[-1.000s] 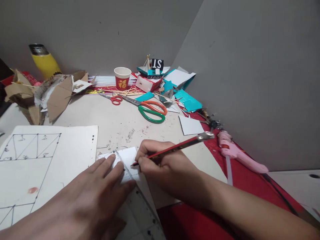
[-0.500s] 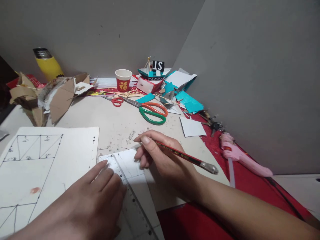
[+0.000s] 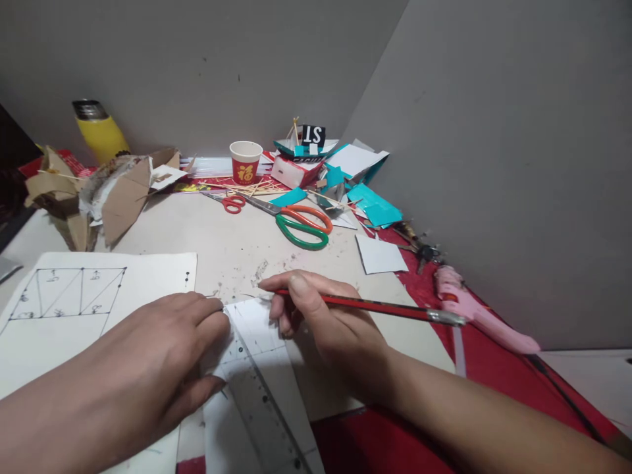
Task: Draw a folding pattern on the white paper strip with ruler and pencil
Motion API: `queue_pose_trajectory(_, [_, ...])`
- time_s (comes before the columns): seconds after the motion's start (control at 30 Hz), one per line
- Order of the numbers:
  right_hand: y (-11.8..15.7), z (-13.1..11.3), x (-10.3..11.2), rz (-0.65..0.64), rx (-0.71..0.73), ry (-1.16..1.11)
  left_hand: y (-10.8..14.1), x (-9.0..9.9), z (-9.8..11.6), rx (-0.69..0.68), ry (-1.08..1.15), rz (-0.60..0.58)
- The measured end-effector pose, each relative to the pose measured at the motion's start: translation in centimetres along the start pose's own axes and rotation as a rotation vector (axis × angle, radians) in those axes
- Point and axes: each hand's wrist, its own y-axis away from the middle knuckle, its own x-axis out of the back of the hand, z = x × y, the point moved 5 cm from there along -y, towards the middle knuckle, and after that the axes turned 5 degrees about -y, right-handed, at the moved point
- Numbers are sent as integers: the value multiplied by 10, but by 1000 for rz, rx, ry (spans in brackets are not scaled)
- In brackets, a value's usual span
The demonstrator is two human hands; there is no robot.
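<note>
In my right hand (image 3: 330,316) is a red and black pencil (image 3: 375,305), pinched between thumb and fingers, its metal end pointing right. My left hand (image 3: 178,349) lies palm down at the upper left edge of a clear ruler (image 3: 274,411), thumb apart from the fingers; nothing is held in it. Under the ruler is a white strip (image 3: 296,401) with drawn pencil lines. Left of it, partly beneath my left forearm, a white sheet (image 3: 153,280) shows a drawn frame of triangles.
Large scissors (image 3: 303,227) and small red scissors (image 3: 233,203) lie beyond my hands. Behind stand a red paper cup (image 3: 245,163) and a yellow bottle (image 3: 103,137). Cardboard pieces (image 3: 129,201) are at the left, a pink glue gun (image 3: 484,316) at the right.
My left hand has shifted up and left, its thumb now showing and more of the ruler uncovered. The pencil in my right hand has swung to a flatter angle.
</note>
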Motion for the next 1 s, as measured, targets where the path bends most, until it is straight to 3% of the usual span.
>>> queue_pose_trajectory(0.1, [-1, 2, 0, 0, 7, 0, 0, -5, -4, 19, -37, -141])
queue_pose_trajectory(0.17, [-3, 3, -1, 8, 6, -16, 0, -5, -6, 36, -27, -165])
queue_pose_trajectory(0.33, [-2, -1, -4, 34, 35, -44, -1, -6, -8, 51, -9, -151])
queue_pose_trajectory(0.63, [1, -8, -6, 16, 208, 272, -5, -11, -32, 140, 76, -47])
queue_pose_trajectory(1.0, [-4, -5, -7, 25, 201, 229, -10, -9, -35, 256, 183, -139])
